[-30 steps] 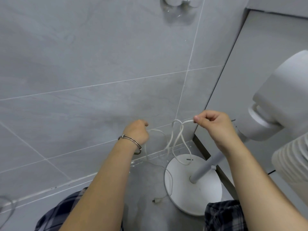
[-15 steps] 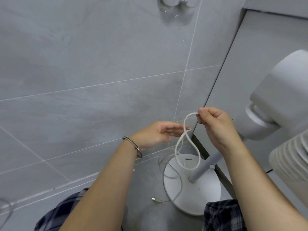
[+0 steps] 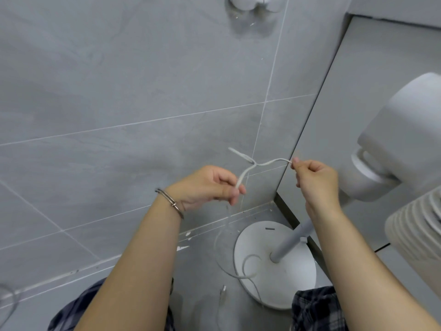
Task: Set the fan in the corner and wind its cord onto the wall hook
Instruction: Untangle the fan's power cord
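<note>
Left hand (image 3: 210,185) is pinching the cord (image 3: 261,163) between thumb and curled fingers, with the cord's end of that stretch caught at the fingertips. Right hand (image 3: 315,180) is pinching the same cord between thumb and forefinger, its other fingers folded in. Both hands are holding up in front of the tiled wall (image 3: 119,91), apart from each other, with a short stretch of cord running between them. That stretch is crossing over itself midway, and a small blurred loop is sticking up and to the left from the crossing.

Below the left hand the cord is hanging down, blurred, to the floor (image 3: 198,259). It is curling over the edge of the base (image 3: 286,278) and ending at the plug (image 3: 223,293), which is lying on the floor just beside the base.

The fan (image 3: 401,139) is standing in the corner, base on the floor, pole (image 3: 290,244) rising to the right behind the right forearm. The hook (image 3: 248,2) is sitting on the wall at the top edge, well above both hands; no cord is hanging on it.

A bracelet (image 3: 170,203) is circling the left wrist.
</note>
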`<state>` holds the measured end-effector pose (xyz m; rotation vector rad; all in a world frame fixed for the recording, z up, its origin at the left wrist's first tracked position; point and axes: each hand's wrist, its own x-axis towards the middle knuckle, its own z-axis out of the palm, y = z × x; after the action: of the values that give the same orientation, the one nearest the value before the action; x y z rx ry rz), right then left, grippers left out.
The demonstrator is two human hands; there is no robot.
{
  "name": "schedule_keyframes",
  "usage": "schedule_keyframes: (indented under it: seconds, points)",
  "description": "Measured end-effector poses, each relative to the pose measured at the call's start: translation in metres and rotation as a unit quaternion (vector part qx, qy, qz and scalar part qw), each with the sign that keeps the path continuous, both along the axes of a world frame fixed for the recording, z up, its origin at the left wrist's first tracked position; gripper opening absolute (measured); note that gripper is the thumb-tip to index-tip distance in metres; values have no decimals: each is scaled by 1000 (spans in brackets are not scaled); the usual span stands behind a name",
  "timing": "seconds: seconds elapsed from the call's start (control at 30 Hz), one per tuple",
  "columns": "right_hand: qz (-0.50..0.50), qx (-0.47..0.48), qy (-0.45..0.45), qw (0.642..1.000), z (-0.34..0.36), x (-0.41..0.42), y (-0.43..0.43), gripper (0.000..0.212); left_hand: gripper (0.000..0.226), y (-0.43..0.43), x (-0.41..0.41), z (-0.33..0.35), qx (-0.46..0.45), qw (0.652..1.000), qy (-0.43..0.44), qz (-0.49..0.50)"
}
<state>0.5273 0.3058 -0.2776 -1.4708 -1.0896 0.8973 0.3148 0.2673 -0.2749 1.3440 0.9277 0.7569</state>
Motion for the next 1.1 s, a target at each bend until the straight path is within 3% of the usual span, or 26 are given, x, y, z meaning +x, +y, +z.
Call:
schedule_keyframes:
  seconds: [0.1,0.2,0.33,0.5,0.63,0.8,0.97,1.03,1.1]
  points:
    - [20,-9,-64,998,-2,1,1,22,39,7,-5,0,12,975,-70,210]
    - [51,-31,-124,990,-2,1,1,26,32,17,-11,-8,49,921,11,387]
    - [160,-90,-274,944,2,1,-2,20,23,20,-16,-12,84,863,82,492]
    - [315,-106,-368,868,1,-1,-8,22,21,20,-17,-11,96,848,118,508]
    - [431,-135,-371,812,5,1,-14,23,23,20,-14,-13,85,860,132,485]
    - [412,-92,-368,829,-1,-7,-14,16,25,19,-8,-14,109,868,203,441]
    - [551,-156,-320,754,8,0,-20,16,21,18,-7,-20,132,846,326,400]
    - [582,-127,-246,764,12,2,-18,23,21,18,-8,-23,116,847,370,365]
    - [565,-74,-141,810,14,3,-16,24,22,19,-8,-26,84,858,389,325]
